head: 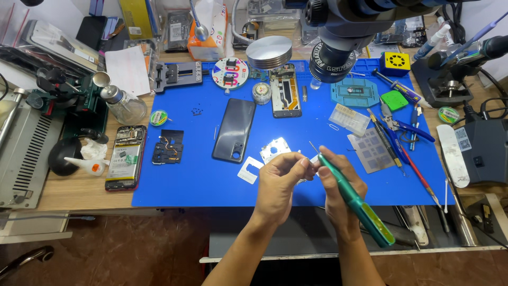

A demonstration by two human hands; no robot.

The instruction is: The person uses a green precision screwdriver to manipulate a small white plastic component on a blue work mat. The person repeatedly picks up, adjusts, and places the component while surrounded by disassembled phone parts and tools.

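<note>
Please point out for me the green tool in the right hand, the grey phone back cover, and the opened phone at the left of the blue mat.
green tool point(353, 201): head view, middle of its handle.
grey phone back cover point(234, 128): head view, centre of the panel.
opened phone point(125, 157): head view, on its battery.

Bright, even light falls from above on the blue mat point(201, 185); shadows are soft and short. The round metal disc point(269, 51) at 12 o'clock glares white. The microscope head point(338, 47) at 1 o'clock is near and slightly soft. The worktop point(79, 193) edges bow with wide-angle distortion; the floor at 7 o'clock is dimmer.
</note>
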